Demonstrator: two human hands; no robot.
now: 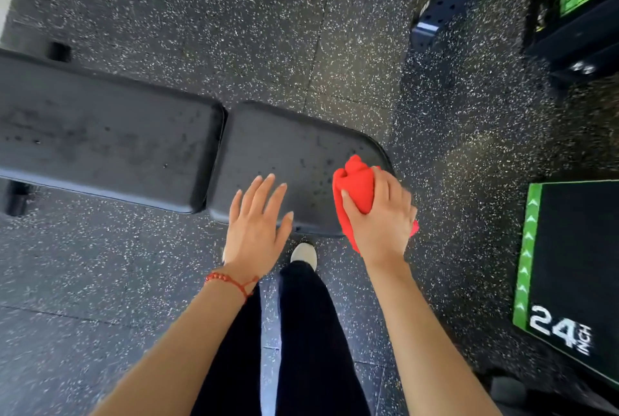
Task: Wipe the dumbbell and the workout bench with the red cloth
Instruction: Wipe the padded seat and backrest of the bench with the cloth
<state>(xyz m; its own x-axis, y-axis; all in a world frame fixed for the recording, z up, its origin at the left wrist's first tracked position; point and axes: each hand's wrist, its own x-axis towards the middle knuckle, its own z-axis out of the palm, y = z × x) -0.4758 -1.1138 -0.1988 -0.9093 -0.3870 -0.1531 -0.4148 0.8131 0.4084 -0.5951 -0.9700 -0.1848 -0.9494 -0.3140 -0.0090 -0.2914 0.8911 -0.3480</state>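
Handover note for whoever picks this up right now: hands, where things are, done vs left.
Right hand: grips the bunched red cloth at the near right corner of the bench's short pad.
Left hand: open, fingers spread, over the near edge of that pad; contact unclear.
Workout bench: lies across the view, long pad on the left. Dark specks show on both pads.
Dumbbell: not in view, so its state cannot be told.
Done: cloth in hand and at the bench.
Left: both pads look unwiped; wipe them, then check the dumbbell.
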